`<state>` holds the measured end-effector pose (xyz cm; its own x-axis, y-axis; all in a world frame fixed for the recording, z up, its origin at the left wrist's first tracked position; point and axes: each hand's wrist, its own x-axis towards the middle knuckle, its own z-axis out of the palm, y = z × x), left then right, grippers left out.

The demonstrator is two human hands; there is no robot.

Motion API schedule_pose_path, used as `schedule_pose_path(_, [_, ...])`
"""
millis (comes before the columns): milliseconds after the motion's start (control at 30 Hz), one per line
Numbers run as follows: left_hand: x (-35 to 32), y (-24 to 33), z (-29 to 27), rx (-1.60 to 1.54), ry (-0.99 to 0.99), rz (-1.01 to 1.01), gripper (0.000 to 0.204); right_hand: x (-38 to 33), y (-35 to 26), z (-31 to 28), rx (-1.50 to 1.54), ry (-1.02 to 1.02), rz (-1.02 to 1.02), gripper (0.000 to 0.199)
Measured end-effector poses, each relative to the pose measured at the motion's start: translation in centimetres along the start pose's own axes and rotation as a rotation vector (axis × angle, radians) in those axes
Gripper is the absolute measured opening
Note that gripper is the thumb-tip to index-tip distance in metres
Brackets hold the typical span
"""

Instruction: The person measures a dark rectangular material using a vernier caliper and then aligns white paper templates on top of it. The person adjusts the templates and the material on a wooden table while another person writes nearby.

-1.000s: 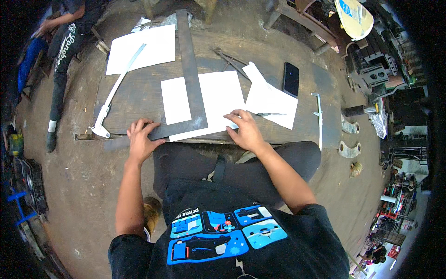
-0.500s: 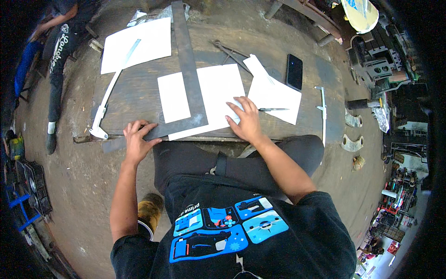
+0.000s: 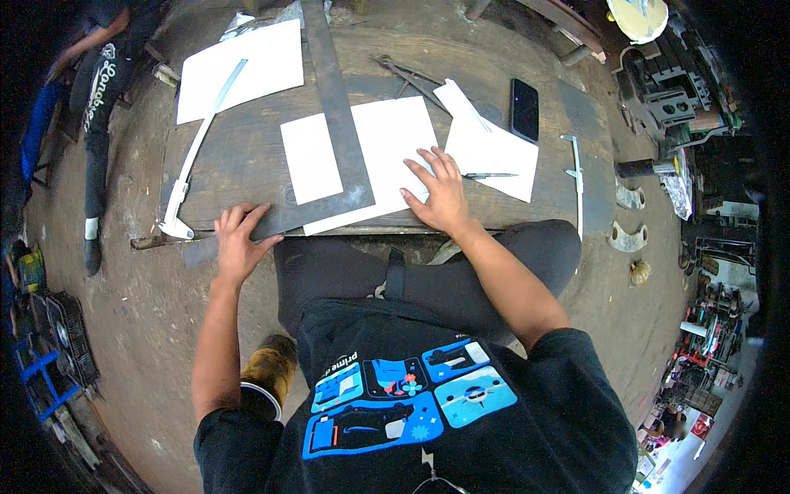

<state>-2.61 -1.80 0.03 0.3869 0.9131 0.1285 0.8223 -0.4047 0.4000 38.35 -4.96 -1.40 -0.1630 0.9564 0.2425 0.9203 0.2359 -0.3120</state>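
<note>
A dark metal L-shaped square (image 3: 333, 107) lies on the wooden table, its long arm reaching to the far edge. My left hand (image 3: 241, 243) grips the short arm near the table's front edge, with the thumb on the near side and the fingers on top. Under the square is a large white sheet of paper (image 3: 395, 140); a smaller white piece (image 3: 309, 160) shows inside its corner. My right hand (image 3: 443, 193) lies open on the large sheet, fingers spread. Just right of it, a dark pen (image 3: 491, 175) rests partly on another white sheet (image 3: 494, 156).
A large caliper (image 3: 193, 156) lies at the left, partly on a white sheet (image 3: 271, 53). Metal dividers (image 3: 407, 72), a phone (image 3: 524, 109) and a smaller caliper (image 3: 578, 181) lie to the right. A person's leg (image 3: 97, 156) is at the far left. Curved metal parts (image 3: 629, 237) sit on the floor.
The view has tilted slightly, so the table's things appear a little higher. Both hands keep their places on the square and the paper.
</note>
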Motion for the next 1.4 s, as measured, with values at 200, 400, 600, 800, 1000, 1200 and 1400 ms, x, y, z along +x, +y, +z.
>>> schedule_pose_path(200, [-1.9,-1.7,-1.4,0.067,-0.034,-0.065,0.060,-0.7,-1.2,0.4,0.014,-0.074,-0.020,0.057])
schedule_pose_path(400, [-0.8,-1.3,-1.4,-0.015,-0.088,-0.069,0.060,-0.4,-1.4,0.4,-0.015,-0.110,-0.011,0.058])
schedule_pose_path(600, [-4.0,-2.7,0.2,-0.255,0.398,-0.253,0.037,-1.2,-2.7,-0.2,0.039,-0.064,-0.056,0.057])
schedule_pose_path(800, [-6.6,-3.2,2.1,-1.268,0.943,-1.363,0.054,-1.8,-3.6,0.9,0.129,-0.134,-0.132,0.056])
schedule_pose_path(1000, [-5.2,-1.6,3.0,-1.411,0.766,-1.334,0.060,-1.8,-3.3,1.1,0.144,-0.132,-0.161,0.056])
schedule_pose_path(1200, [-4.5,-2.5,3.6,-1.492,0.720,-1.261,0.048,-1.8,-3.3,1.0,0.143,-0.119,-0.148,0.056])
schedule_pose_path(1400, [-4.6,-1.7,4.3,-1.548,0.637,-1.193,0.048,-1.7,-3.3,1.1,0.131,-0.132,-0.139,0.056])
